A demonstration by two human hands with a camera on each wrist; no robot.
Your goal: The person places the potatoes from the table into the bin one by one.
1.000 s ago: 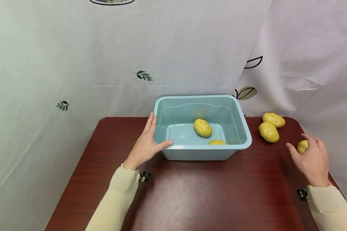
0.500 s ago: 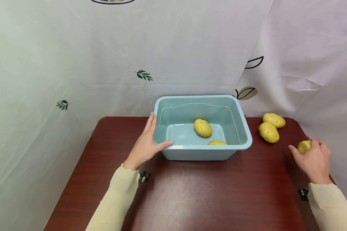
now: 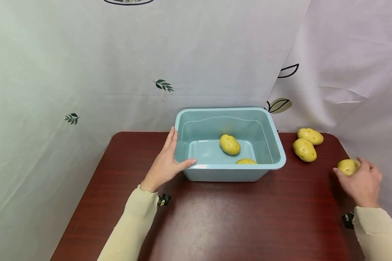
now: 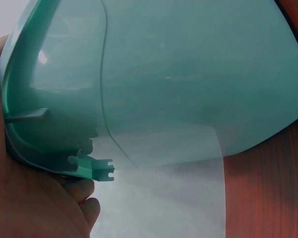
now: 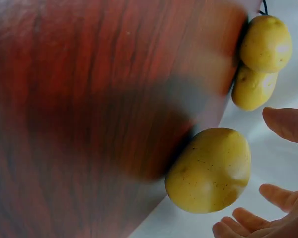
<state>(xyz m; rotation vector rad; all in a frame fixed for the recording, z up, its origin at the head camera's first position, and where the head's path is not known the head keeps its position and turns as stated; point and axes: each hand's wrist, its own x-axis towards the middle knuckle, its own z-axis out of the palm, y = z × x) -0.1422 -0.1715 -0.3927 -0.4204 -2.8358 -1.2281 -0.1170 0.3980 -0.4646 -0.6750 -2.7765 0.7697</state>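
A light blue plastic tub (image 3: 230, 166) stands at the back of the table, with two yellow potatoes inside: one potato (image 3: 230, 145) in the middle, another (image 3: 246, 161) partly hidden by the front wall. My left hand (image 3: 164, 165) holds the tub's near left corner, thumb over the front rim and fingers along the left side. At the table's right edge, my right hand (image 3: 362, 181) is around a third potato (image 3: 347, 167). In the right wrist view, the fingers stand spread, with a gap between them and that potato (image 5: 208, 171).
Two more potatoes (image 3: 304, 150) lie touching each other between the tub and the right back corner of the dark red wooden table (image 3: 248, 217). A pale cloth (image 3: 215, 54) with leaf prints hangs right behind the table and along its sides.
My right hand has shifted right and slightly down beside the potato at the right edge, and more of that potato shows. My left hand and the tub have kept their place.
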